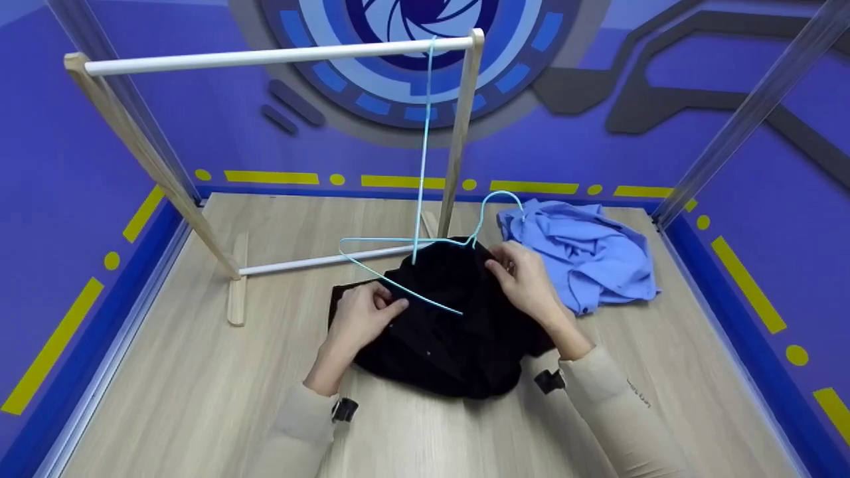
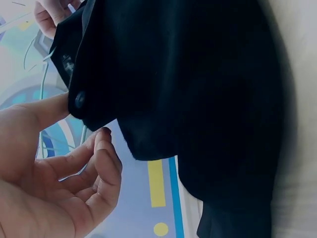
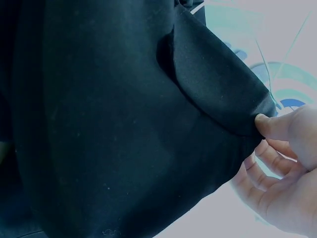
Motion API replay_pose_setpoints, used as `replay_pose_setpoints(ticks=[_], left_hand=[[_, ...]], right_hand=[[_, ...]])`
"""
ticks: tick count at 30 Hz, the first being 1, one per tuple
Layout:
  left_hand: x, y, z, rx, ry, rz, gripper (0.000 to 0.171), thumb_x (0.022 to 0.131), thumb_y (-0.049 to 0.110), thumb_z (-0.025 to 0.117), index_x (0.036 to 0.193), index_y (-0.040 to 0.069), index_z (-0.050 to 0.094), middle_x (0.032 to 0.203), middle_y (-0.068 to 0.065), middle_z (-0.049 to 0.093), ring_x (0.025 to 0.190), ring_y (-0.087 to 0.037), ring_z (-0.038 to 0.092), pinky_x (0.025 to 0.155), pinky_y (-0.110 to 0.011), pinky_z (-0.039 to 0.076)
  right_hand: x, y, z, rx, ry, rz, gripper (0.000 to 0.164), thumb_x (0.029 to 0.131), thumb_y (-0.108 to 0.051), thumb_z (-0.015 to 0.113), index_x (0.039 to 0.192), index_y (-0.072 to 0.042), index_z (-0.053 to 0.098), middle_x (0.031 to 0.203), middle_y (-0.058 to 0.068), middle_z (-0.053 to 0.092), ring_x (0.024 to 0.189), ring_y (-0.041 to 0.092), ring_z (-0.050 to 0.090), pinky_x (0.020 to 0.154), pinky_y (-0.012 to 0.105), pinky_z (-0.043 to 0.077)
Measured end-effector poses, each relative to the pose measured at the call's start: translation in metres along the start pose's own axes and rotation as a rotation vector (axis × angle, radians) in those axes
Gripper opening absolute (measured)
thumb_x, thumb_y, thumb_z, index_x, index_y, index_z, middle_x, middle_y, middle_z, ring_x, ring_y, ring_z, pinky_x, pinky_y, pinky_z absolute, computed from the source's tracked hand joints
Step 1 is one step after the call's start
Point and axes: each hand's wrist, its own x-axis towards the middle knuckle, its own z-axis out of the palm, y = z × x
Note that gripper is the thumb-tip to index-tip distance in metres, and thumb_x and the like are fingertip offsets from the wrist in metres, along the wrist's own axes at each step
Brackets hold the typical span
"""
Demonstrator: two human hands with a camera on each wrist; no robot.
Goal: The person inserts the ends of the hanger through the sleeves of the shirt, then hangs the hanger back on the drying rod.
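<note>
A black shirt (image 1: 451, 362) with a collar and small buttons lies bunched on the table, its upper part raised between both hands. My left hand (image 1: 358, 317) pinches its left front edge, beside a button (image 2: 80, 99) in the left wrist view. At the collar (image 3: 218, 74), the thumb and fingers of my right hand (image 1: 528, 279) pinch the cloth. A light blue wire hanger (image 1: 501, 192) lies across the neck opening, its hook up near the right hand. One end of this hanger sticks out to the left, over the left hand; its other end is hidden by the shirt.
A rack with a white top rail (image 1: 265, 58) and wooden posts stands behind at the left. From its rail hangs another light blue hanger (image 1: 425, 146), reaching down to the black shirt in the head view. A crumpled blue shirt (image 1: 607, 259) lies at the back right.
</note>
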Motion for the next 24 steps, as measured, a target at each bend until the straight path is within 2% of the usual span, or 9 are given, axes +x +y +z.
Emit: replay_pose_setpoints(ticks=[4, 7, 16, 20, 24], left_hand=[[0.0007, 0.0004, 0.0044, 0.011, -0.037, -0.018, 0.029, 0.088, 0.029, 0.082, 0.098, 0.003, 0.073, 0.078, 0.002, 0.065, 0.071, -0.016, 0.062, 0.069, -0.039, 0.054], [0.0023, 0.0001, 0.0066, 0.006, -0.028, -0.008, 0.025, 0.088, 0.021, 0.082, 0.099, 0.002, 0.072, 0.08, -0.001, 0.067, 0.073, -0.017, 0.064, 0.072, -0.041, 0.055], [0.0069, -0.0023, 0.0037, -0.059, 0.141, -0.01, 0.012, 0.086, 0.005, 0.077, 0.096, -0.001, 0.073, 0.082, -0.006, 0.07, 0.074, -0.02, 0.066, 0.072, -0.041, 0.055], [0.0066, -0.0039, 0.001, -0.111, 0.207, -0.022, 0.032, 0.085, 0.001, 0.077, 0.115, -0.004, 0.065, 0.085, -0.007, 0.07, 0.078, -0.023, 0.067, 0.076, -0.042, 0.054], [0.0056, -0.0049, -0.0024, -0.211, 0.257, -0.033, 0.074, 0.085, -0.003, 0.077, 0.148, -0.004, 0.037, 0.091, -0.008, 0.07, 0.082, -0.024, 0.068, 0.08, -0.042, 0.054]], right_hand=[[-0.0003, -0.0009, -0.0009, 0.006, 0.005, -0.002, 0.006, 0.091, 0.002, 0.074, 0.095, -0.001, 0.07, 0.08, 0.004, 0.061, 0.07, 0.018, 0.056, 0.062, 0.03, 0.045], [-0.0004, -0.0005, -0.0018, 0.007, 0.004, -0.01, 0.006, 0.092, 0.002, 0.073, 0.096, -0.001, 0.071, 0.081, 0.005, 0.062, 0.072, 0.018, 0.057, 0.064, 0.031, 0.046], [-0.0007, 0.0055, -0.0041, 0.012, -0.006, -0.055, 0.007, 0.094, 0.004, 0.07, 0.101, 0.001, 0.071, 0.085, 0.006, 0.062, 0.077, 0.019, 0.056, 0.067, 0.033, 0.046], [-0.0006, 0.006, -0.0057, 0.008, -0.001, -0.054, 0.008, 0.094, 0.005, 0.07, 0.101, 0.002, 0.071, 0.086, 0.007, 0.062, 0.077, 0.02, 0.057, 0.067, 0.033, 0.047], [-0.0005, 0.0065, -0.0066, 0.007, -0.001, -0.05, 0.008, 0.094, 0.005, 0.07, 0.102, 0.002, 0.071, 0.088, 0.009, 0.064, 0.079, 0.02, 0.057, 0.069, 0.033, 0.047]])
